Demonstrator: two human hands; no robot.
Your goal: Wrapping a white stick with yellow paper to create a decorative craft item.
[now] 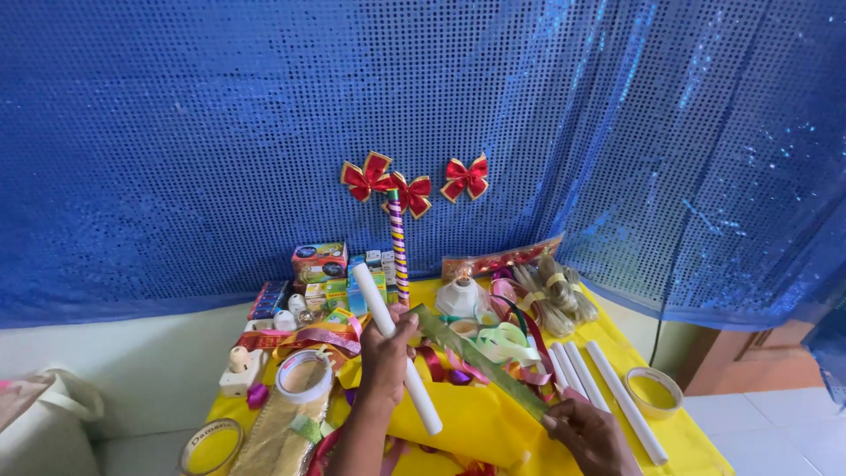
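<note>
My left hand [386, 353] is closed around a white tube [395, 346] that slants from upper left to lower right above a yellow table [687, 445]. My right hand [589, 434], at the bottom right, pinches the near end of a long green-gold ribbon strip [480, 361]. The strip runs diagonally up to the left and meets the tube by my left thumb. Loose ribbons in red, pink and green [493, 348] lie under the strip.
Three white tubes [608, 388] lie at the right beside a tape roll [653, 391]. Another tape roll [304, 375], gold foil [280, 432], small boxes [322, 264], a striped stick [398, 247] and raffia bundles [555, 295] crowd the table. Red bows [465, 178] hang on a blue sequin curtain [176, 132].
</note>
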